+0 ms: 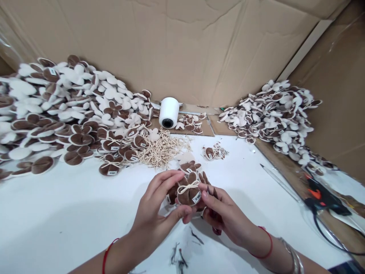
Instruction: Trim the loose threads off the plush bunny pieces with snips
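Note:
A brown plush patch (186, 195) with a pale rim, a cream cord bow and a small white label is held upright over the table. My left hand (159, 203) grips its left side between fingers and thumb. At the patch's right edge, near the label, are the fingertips of my right hand (225, 211). That hand is closed on dark thread snips (216, 224), whose pointed blades stick up past the fingers; their handle is partly hidden. Several similar patches (190, 166) lie just behind and beneath the held one, partly covered.
A large heap of patches (82, 91) fills the left, and another heap (273, 114) lies at right. Between them are cream cord bows (164, 148) and a white thread spool (169, 112). A glue gun (327, 199) with its cable lies right. Dark thread scraps (179, 258) lie in front.

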A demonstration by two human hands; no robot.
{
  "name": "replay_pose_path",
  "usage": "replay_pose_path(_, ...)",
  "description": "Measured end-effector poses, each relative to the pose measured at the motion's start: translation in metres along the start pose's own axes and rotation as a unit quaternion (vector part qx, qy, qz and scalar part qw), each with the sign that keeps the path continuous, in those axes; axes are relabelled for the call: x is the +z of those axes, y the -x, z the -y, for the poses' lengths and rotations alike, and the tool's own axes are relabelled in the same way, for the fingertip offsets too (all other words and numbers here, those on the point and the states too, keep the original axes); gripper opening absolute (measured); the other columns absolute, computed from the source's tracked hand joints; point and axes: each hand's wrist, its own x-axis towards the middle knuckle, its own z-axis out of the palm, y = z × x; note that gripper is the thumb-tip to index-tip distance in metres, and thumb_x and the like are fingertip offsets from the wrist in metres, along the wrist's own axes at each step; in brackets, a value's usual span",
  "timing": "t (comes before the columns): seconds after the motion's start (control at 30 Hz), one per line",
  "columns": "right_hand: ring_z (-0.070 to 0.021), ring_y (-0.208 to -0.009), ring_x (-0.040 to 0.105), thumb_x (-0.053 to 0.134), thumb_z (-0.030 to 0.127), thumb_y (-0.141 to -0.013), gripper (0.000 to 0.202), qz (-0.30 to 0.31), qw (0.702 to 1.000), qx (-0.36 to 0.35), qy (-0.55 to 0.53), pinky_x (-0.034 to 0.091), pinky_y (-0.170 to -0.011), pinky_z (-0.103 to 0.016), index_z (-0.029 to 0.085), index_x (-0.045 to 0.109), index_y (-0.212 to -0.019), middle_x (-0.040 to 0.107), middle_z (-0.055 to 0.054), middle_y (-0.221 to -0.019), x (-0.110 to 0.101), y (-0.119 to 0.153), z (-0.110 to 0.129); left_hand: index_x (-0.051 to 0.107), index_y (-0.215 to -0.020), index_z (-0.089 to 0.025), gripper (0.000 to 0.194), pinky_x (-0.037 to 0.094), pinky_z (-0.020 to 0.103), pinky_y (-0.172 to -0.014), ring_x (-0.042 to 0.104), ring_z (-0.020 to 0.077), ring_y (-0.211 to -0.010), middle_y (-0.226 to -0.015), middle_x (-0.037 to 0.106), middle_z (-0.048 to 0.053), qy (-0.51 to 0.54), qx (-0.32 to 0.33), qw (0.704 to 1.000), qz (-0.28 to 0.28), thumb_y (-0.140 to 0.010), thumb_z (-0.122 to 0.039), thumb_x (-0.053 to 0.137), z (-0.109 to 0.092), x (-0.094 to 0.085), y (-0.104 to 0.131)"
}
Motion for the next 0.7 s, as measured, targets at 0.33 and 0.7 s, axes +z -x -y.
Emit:
replay_pose_path(0.33, -0.0029, -0.028, 0.019, 0.057, 0.054, -0.088, 0.036, 0.009, 1.0, 0.004, -0.022, 0.012, -0.028, -0.018, 0.018, 0.055, -0.091, 0.07, -0.002, -0.061, 0.0006, 0.0004, 0.0011, 0.043, -0.136, -0.039, 0.056, 0.054, 0.038, -0.091, 0.06, 0.025, -0.108, -0.126, 0.06, 0.006, 0.05, -0.052, 0.997, -0.012, -0.085, -0.046, 0.066, 0.0007, 0.0022, 0.0)
replay_pose_path(0.7, -0.0045, -0.03, 0.019, 0.058, 0.055, -0.086, 0.038, 0.019, 0.998, -0.001, -0.059, 0.009, -0.03, -0.019, 0.017, 0.056, -0.091, 0.072, -0.004, -0.059, 0.0035, -0.0015, 0.0036, 0.037, -0.14, -0.038, 0.071, 0.049, 0.041, -0.1, 0.053, 0.0268, -0.121, -0.133, 0.055, 0.006, 0.017, -0.029, 0.999, 0.02, -0.079, -0.048, 0.072, -0.0014, -0.0016, -0.0023)
